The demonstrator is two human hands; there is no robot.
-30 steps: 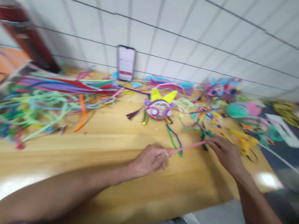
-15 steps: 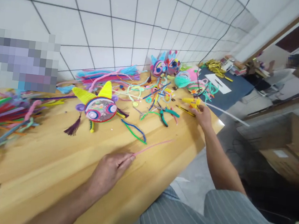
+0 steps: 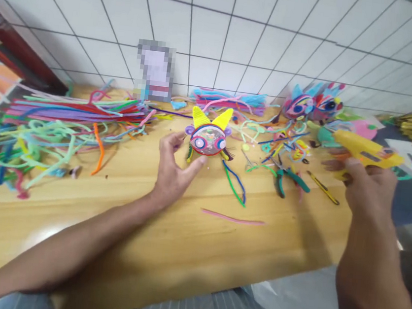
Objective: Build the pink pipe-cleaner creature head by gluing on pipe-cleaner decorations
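Observation:
A round mask-like ornament [image 3: 208, 140] with yellow horns, purple ears and ringed eyes lies on the wooden table [image 3: 165, 249]. At its lower left, my left hand [image 3: 176, 171] has its thumb and fingers spread, with nothing held between them. My right hand [image 3: 366, 180] is wrapped round a yellow glue gun [image 3: 363, 148], raised over the table's right side. A pink pipe cleaner [image 3: 234, 219] lies in front of the ornament, and a blue and green loop [image 3: 234, 182] is just beyond it.
Bundled pipe cleaners [image 3: 73, 112] and a loose tangle [image 3: 39, 145] cover the left side. Teal-handled pliers [image 3: 292, 179] and a yellow cutter [image 3: 323, 187] lie at the right. Two finished-looking ornaments [image 3: 299, 105] stand against the tiled wall. A pixelated object is at the back.
My left hand has let go of the pink pipe cleaner and moved to the ornament, opening. My right hand has lifted the glue gun off the table. The view has turned left.

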